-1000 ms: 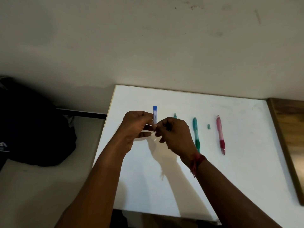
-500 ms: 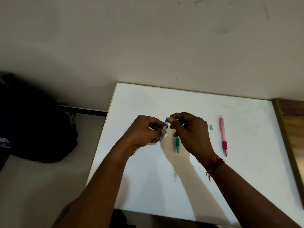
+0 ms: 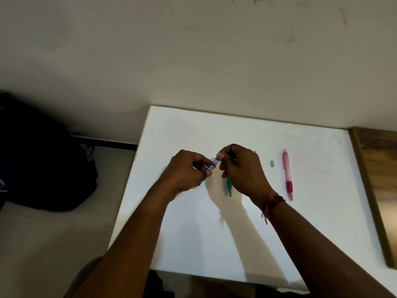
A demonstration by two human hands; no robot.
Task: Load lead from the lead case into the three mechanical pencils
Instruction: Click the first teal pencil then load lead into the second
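Centre frame, above the desk (image 3: 193,237): we hold the lead case (image 3: 214,163) tilted, left grip (image 3: 187,169) curled round its lower part, right grip (image 3: 243,168) pinching its upper end. Green pencil (image 3: 229,187) lies below the right grip; pink pencil (image 3: 287,175) further right.

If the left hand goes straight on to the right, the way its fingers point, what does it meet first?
Most likely the right hand, pinching the top of the lead case close by; depth is unclear.

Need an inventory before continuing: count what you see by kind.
Mechanical pencils: 2, the green pencil and the pink pencil; any third is hidden
Lead case: 1, in the left hand
Small green cap: 1
Total: 4
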